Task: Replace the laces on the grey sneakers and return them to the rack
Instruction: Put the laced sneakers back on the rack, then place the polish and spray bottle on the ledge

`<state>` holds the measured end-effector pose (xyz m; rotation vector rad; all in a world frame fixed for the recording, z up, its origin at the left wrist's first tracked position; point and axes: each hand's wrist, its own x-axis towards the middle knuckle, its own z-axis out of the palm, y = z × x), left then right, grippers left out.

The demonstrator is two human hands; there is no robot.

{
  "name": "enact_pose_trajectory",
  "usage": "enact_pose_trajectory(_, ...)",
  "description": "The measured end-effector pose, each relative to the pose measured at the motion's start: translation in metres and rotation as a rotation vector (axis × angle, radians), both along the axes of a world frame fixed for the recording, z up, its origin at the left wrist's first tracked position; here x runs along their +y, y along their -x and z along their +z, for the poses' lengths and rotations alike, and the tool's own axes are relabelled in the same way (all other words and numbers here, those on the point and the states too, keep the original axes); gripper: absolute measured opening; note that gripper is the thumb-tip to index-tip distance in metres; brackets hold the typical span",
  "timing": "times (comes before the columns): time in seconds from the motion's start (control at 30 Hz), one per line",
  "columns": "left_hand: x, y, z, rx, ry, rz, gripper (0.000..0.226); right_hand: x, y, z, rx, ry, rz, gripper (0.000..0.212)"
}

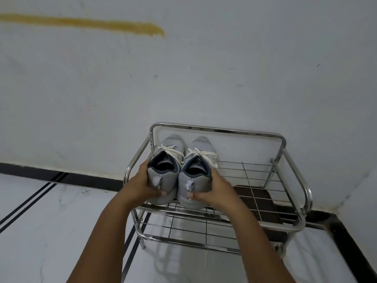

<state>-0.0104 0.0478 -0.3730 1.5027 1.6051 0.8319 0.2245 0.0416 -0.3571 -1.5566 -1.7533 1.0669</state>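
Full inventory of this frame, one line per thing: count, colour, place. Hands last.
grey sneakers: 2, grey with dark lining, side by side at the left end of the rack's top shelf, heels toward the camera
laces: 2 sets, white, threaded and tied on the sneakers
shoe rack: 1, chrome wire, two shelves, against the wall
dark object: 1, brown, seen through the top shelf's wires; what it is cannot be told
wall: white, with a yellow streak at upper left
floor: white tile, black lines and skirting
left hand: 1, grip on the left sneaker's heel
right hand: 1, grip on the right sneaker's heel
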Motion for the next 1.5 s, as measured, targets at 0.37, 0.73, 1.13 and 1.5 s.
enact_pose_trajectory(0.37,-0.005,0.000,-0.009,-0.013,-0.037,0.048,0.093,-0.002,0.006,-0.014,-0.089,-0.092,-0.113,0.077)
enact_pose_trajectory(0.73,-0.051,0.031,0.051,0.235,0.005,0.156,0.031,-0.036,0.051,0.014,-0.278,0.406,0.238,0.026)
enact_pose_trajectory(1.13,-0.191,0.110,-0.212,0.388,0.524,0.416,0.028,-0.128,0.147,-0.263,-0.542,0.572,0.170,0.021)
enact_pose_trajectory(1.5,-0.209,0.106,-0.312,0.479,0.616,0.547,0.066,-0.151,0.164,-0.340,-0.458,0.630,0.114,0.045)
